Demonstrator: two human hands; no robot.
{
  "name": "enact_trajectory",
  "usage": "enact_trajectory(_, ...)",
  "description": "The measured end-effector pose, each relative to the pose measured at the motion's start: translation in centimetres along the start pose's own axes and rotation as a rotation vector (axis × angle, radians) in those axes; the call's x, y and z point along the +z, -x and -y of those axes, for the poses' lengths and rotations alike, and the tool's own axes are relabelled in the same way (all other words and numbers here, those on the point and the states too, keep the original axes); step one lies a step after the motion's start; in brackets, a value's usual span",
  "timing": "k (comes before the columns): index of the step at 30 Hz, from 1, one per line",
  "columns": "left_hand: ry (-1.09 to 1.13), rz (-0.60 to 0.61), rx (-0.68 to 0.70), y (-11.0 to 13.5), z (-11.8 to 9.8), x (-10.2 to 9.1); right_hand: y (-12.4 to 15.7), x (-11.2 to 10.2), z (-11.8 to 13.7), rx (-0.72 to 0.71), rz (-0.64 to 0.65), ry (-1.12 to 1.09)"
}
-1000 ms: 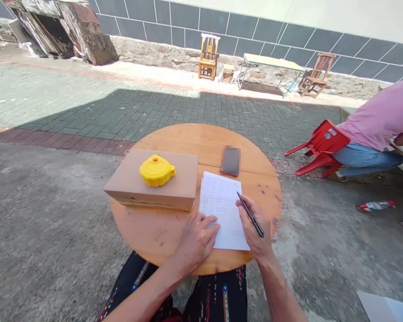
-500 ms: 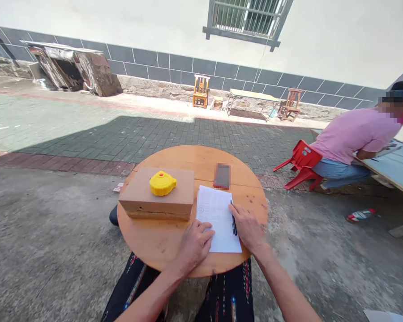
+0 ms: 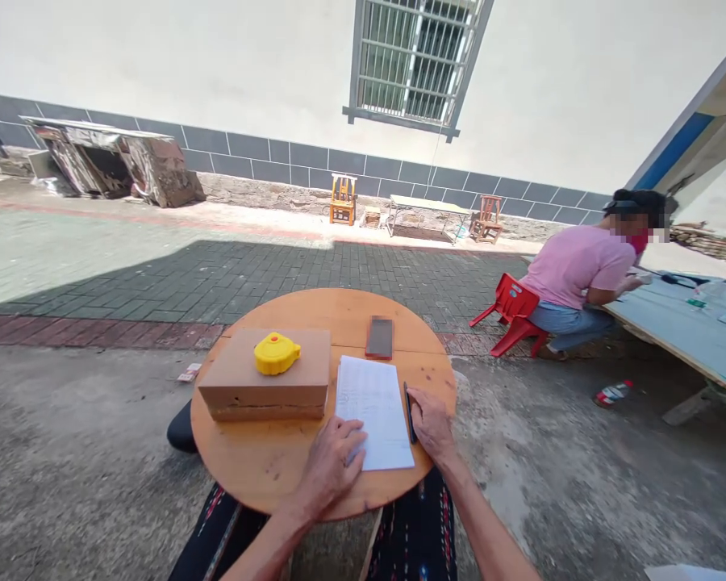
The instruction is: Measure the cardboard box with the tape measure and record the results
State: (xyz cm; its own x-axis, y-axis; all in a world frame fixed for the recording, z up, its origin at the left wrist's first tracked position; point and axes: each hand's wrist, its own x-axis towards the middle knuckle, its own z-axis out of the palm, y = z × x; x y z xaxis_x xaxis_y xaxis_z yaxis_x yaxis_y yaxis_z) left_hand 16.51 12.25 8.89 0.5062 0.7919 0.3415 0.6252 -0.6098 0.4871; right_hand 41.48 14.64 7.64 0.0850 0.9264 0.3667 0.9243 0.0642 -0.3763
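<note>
Sheet [image 3: 372,407]: lies right of box [image 3: 266,379], near edge close to surface [image 3: 248,476] rim.
Left hand [image 3: 330,468]: grip open, flat on sheet's near left corner, holding nothing.
Right hand [image 3: 431,421]: touching pen [image 3: 410,401] along sheet's right edge; grip closure cannot be told.
Open room: bare wood between box and near rim.

Round table [image 3: 266,468]: smooth varnished wood, slight sheen. Box [image 3: 260,386]: matt brown cardboard. Tape measure [image 3: 277,353]: glossy yellow plastic. Sheet [image 3: 372,407]: matt white paper. Phone [image 3: 380,337]: glossy. Ground [image 3: 66,452]: rough concrete.
</note>
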Motion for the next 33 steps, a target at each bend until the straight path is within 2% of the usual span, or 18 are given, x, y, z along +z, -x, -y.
enact_trajectory(12,-0.098,0.097,-0.089,1.3,-1.1,0.5,0.2,-0.2,0.8,0.053,-0.086,0.023)
enact_trajectory(18,-0.156,0.054,-0.073,1.3,-1.5,0.6,0.3,0.0,1.0,0.082,-0.120,0.048)
enact_trajectory(26,-0.157,0.038,-0.054,2.0,-1.4,0.7,0.4,-0.4,0.8,0.102,-0.178,-0.047)
enact_trajectory(33,-0.118,0.002,-0.050,2.0,-1.4,0.6,-1.6,-0.4,3.1,0.117,-0.221,-0.161)
